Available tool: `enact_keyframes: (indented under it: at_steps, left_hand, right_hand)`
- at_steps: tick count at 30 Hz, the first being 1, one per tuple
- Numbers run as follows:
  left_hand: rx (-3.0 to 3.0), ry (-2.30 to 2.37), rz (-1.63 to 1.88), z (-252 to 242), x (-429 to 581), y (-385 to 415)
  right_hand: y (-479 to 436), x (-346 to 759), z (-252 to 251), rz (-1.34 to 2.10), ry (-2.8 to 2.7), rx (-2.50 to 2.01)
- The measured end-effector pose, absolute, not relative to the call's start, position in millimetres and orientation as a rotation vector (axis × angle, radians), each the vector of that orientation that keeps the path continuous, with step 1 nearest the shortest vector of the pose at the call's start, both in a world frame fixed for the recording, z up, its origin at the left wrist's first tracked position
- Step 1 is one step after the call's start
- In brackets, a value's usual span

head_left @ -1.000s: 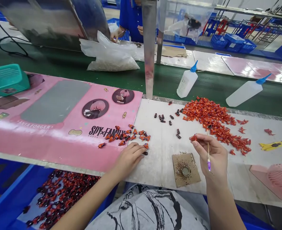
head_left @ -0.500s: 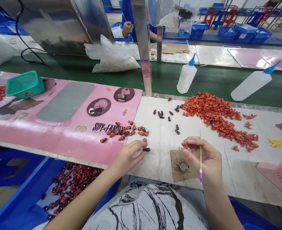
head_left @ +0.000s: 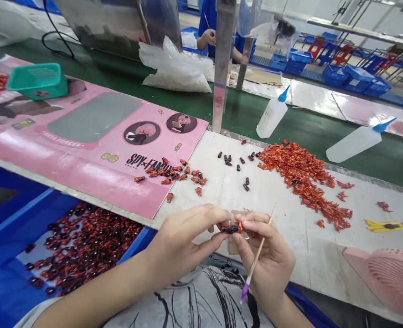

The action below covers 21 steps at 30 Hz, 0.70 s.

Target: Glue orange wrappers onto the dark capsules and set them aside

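Observation:
My left hand (head_left: 191,232) pinches a small black piece (head_left: 229,229) between thumb and fingers. Touching its right end is a small orange-red piece (head_left: 239,226), gripped by the fingertips of my right hand (head_left: 268,250). A thin brush (head_left: 258,253) with a purple end also rests in my right hand, slanting down to the left. Beneath both hands lies a brown square pad (head_left: 234,246), mostly hidden. Loose black pieces (head_left: 228,159) and a large heap of orange-red pieces (head_left: 300,168) lie beyond. Joined orange and black pieces (head_left: 177,171) are scattered to the left.
Two white bottles (head_left: 271,117) (head_left: 354,143) stand or lean at the back. A yellow cutter (head_left: 386,225) and pink fan (head_left: 393,278) are at right. A green basket (head_left: 37,82) sits far left, above a blue bin (head_left: 3,269). A person (head_left: 208,36) is across the belt.
My hands have come together over the pad, bringing the black and orange-red pieces into contact. The brush has tilted. The camera view has turned and shifted.

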State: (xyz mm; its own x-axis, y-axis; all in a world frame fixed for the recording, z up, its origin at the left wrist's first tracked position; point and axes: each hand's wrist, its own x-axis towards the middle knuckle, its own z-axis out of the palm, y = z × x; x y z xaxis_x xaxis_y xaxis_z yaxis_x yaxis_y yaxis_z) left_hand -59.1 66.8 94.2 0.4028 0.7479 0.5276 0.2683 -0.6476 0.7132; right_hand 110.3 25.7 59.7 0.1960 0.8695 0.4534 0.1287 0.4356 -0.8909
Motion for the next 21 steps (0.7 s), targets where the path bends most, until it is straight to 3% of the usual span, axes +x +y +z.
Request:
enact_keyframes:
  at_steps: [10, 21]
  left_hand:
    - [1.502, 0.704, 1.306, 67.3, -19.5, 54.6]
    - [1.375, 0.746, 1.309, 59.2, -6.8, 46.2]
  right_hand:
    - [10.3, 135.4, 43.4, 0.747, -1.237, -0.948]
    - [10.6, 160.6, 42.6, 0.848, -1.384, -1.0]
